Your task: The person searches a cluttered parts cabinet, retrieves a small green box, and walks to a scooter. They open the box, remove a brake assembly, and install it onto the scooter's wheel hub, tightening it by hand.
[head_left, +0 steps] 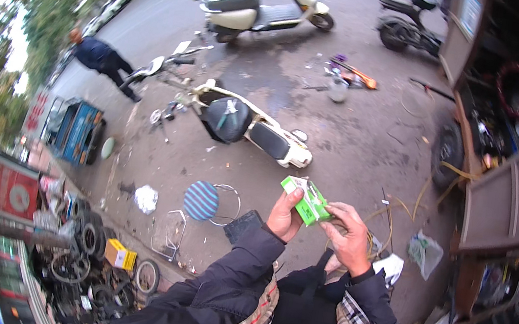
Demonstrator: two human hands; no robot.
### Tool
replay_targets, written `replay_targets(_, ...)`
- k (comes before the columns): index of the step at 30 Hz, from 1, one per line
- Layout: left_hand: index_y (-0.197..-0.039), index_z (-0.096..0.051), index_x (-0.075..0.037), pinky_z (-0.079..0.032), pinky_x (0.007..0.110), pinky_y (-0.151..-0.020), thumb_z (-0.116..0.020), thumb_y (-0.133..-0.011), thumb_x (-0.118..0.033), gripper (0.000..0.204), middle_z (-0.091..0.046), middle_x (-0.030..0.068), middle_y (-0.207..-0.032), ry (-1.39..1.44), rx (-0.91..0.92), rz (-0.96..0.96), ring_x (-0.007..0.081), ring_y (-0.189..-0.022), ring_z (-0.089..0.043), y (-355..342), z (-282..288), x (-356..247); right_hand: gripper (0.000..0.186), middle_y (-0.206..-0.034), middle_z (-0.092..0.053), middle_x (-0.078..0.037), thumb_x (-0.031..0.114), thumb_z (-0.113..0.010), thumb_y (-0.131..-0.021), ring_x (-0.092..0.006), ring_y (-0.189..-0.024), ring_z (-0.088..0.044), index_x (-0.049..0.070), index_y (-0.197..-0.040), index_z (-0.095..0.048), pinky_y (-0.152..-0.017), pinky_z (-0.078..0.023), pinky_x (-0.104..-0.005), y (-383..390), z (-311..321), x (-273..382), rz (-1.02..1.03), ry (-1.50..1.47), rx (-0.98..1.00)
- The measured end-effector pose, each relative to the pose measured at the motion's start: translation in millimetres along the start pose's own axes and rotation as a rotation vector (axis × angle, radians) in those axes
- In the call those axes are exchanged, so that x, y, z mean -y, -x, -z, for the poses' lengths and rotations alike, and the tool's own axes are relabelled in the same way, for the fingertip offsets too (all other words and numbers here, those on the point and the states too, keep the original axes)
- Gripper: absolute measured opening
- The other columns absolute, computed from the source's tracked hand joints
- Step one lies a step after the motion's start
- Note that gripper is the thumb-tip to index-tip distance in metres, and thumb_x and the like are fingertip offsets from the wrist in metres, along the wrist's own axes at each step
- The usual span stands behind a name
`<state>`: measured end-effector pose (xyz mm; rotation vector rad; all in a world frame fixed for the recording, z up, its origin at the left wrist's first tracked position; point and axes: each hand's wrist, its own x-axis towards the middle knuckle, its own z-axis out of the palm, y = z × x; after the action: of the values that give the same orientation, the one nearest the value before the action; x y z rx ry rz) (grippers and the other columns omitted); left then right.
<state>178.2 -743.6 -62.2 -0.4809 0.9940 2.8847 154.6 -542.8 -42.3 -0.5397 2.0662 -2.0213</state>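
A small green and white cardboard box [310,204] is held up in front of me between both hands. My left hand [285,215] grips its left side, thumb lying along the near face. My right hand [347,235] has its fingertips and thumb pinched at the right end of the box. Whether the box's end flap is raised cannot be made out. Beyond the box, on the pavement, stands a cream scooter [269,142] with its front bodywork stripped and a dark rounded part on its footboard.
A blue striped stool [201,201] stands left of my hands. Old tyres [89,239] and a yellow carton [120,254] are piled at lower left. Hoses [415,207] trail right toward a brown cabinet [497,215]. Tools [351,75] lie farther off, near another scooter [254,12]. A person [98,56] stands at left.
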Motion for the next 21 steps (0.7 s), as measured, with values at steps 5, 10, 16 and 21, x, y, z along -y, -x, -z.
replay_targets(5, -0.153, -0.042, -0.005, -0.053, 0.044, -0.105, -0.082, -0.094, -0.035, 0.077, -0.063, 0.0109, -0.127, -0.220, -0.020, -0.334, 0.0299, -0.117, -0.067, -25.0, -25.6, -68.3, 0.049, -0.138, -0.065, -0.016, 0.007, -0.083, -0.088, -0.0250, -0.116, -0.069, 0.001, -0.134, -0.069, -0.099, -0.058, -0.0376, -88.4, -10.5, 21.7, 0.086, 0.043, 0.223)
replay_targets(10, -0.157, -0.043, -0.005, -0.050, 0.044, -0.109, -0.096, -0.074, -0.039, 0.104, -0.054, 0.0209, -0.141, -1.235, 0.013, -0.656, 0.0389, -0.128, -0.061, -106.5, -65.2, -106.4, 0.082, -0.151, -0.054, -0.018, 0.014, -0.077, -0.091, -0.0281, -0.127, -0.064, 0.003, -0.162, -0.038, -0.106, -0.054, -0.0407, -185.3, 49.6, 5.2, -0.343, -0.348, 0.376)
replay_targets(16, -0.163, -0.028, 0.004, -0.047, 0.050, -0.111, -0.096, -0.068, -0.040, 0.124, -0.053, 0.0311, -0.141, -1.639, 0.291, -0.414, 0.0478, -0.129, -0.056, -266.9, -100.8, -123.7, 0.077, -0.141, -0.061, -0.017, 0.004, -0.073, -0.091, -0.0212, -0.114, -0.068, -0.001, -0.160, -0.038, -0.098, -0.057, -0.0348, -339.8, 103.2, -30.0, -0.391, -0.234, 0.352)
replay_targets(21, -0.163, -0.026, 0.005, -0.042, 0.052, -0.113, -0.092, -0.067, -0.036, 0.124, -0.050, 0.0277, -0.143, -1.787, 0.216, -0.466, 0.0452, -0.134, -0.049, -343.9, -73.0, -150.1, 0.073, -0.140, -0.063, -0.017, 0.002, -0.072, -0.085, -0.0236, -0.114, -0.069, -0.004, -0.154, -0.047, -0.097, -0.057, -0.0357, -461.8, 85.0, -62.0, -0.447, -0.107, 0.577)
